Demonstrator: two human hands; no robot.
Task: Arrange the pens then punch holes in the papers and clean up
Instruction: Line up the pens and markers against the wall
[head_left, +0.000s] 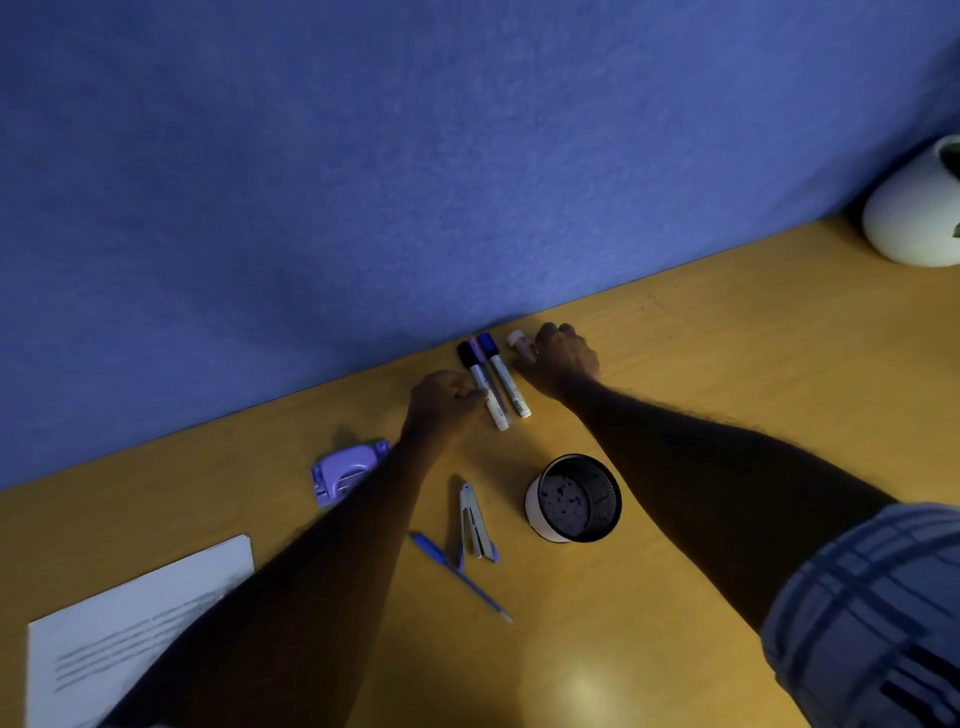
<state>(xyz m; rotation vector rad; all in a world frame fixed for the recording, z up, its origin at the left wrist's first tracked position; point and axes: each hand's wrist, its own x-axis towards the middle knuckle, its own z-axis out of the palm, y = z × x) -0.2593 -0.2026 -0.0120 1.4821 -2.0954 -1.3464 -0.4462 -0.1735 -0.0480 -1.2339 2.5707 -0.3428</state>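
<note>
Three markers lie side by side near the blue wall: a black-capped marker (480, 382), a purple-capped one tucked against it, and a blue-capped marker (504, 375). My left hand (444, 397) pinches the black-capped marker's barrel. My right hand (563, 358) is closed on a pink-capped marker (517, 340), most of which it hides. A blue pen (460, 574) lies nearer me. The purple hole punch (345, 472) sits left of my left arm. The papers (135, 618) rest at the lower left.
A black mesh pen holder (576, 499) stands upright between my arms. A grey stapler (474, 522) lies beside the blue pen. A white round vase (914, 208) sits at the far right of the wooden desk (701, 338), by the wall.
</note>
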